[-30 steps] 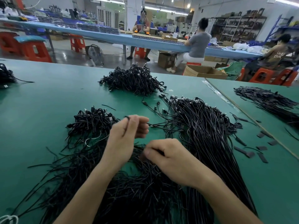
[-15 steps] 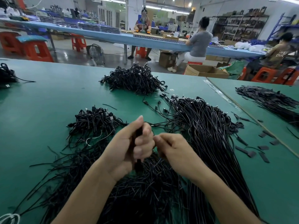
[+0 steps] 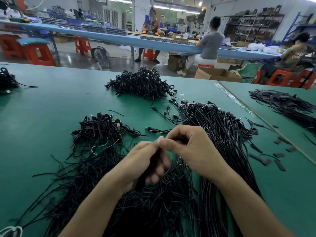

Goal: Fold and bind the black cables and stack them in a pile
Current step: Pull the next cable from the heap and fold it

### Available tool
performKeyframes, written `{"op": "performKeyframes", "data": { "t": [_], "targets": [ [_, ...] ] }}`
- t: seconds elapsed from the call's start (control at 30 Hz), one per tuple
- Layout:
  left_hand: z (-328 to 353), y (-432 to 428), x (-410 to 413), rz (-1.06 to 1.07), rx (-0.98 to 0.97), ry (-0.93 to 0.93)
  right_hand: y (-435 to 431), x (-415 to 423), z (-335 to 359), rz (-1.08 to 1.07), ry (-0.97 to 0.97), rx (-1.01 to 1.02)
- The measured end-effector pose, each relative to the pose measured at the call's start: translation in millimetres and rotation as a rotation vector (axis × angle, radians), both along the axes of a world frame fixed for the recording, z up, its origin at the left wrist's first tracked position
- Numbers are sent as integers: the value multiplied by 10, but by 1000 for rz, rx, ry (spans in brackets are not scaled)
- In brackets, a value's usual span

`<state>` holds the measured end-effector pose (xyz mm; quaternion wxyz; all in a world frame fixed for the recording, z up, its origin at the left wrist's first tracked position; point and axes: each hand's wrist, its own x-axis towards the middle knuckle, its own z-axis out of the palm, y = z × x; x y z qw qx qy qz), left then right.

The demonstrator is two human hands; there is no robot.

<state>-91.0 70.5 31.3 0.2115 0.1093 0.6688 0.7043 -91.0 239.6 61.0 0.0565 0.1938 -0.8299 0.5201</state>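
Although only the head view is given, the grasp is shown plainly enough: a folded cable (image 3: 154, 159) is gripped upright in the curled left hand (image 3: 145, 161), above the worktop (image 3: 42, 108), while its upper end is pinched between the thumb and bent fingers of the right hand (image 3: 193, 147). Whether a tie is also held there cannot be told. The cable is judged to be light, thin and limp, yet springy, so the folds are likely to open if the grip is loosened. It is best held across the middle of the folds, where the binding must go. Loose cables (image 3: 222, 134) are spread just to the right of the hands, and short black ties (image 3: 153, 211) are heaped beneath the wrists. Bound bundles are gathered in a near pile (image 3: 102, 129) to the left and a far pile (image 3: 142, 84) beyond, and either could be snagged by stray plugs.
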Motion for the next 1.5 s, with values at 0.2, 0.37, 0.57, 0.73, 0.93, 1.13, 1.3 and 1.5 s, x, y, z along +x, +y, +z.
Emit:
{"op": "performKeyframes", "data": {
  "t": [0.2,0.37,0.57,0.73,0.93,1.13,1.3,1.5],
  "targets": [
    [124,-110,-26,-147,700,-246,-111,36,-156,-78,-124,-19],
    [53,-32,-80,190,738,-17,-185,161,-185,45,-132,330],
    [-75,47,-90,361,65,426,-134,254,-63,158,-41,494],
    [-4,26,0,91,-104,321,-46,221,16,108,30,208],
    [59,-61,40,-101,68,37,2,149,-3,39,13,-54],
    [119,-144,9,-292,572,-248,-39,114,29,-26,-45,-184],
    [145,-125,17,-210,638,-205,-75,111,-20,-33,-85,-180],
    [124,-109,19,-144,552,-170,-25,132,11,29,-60,-48]
  ]
}}
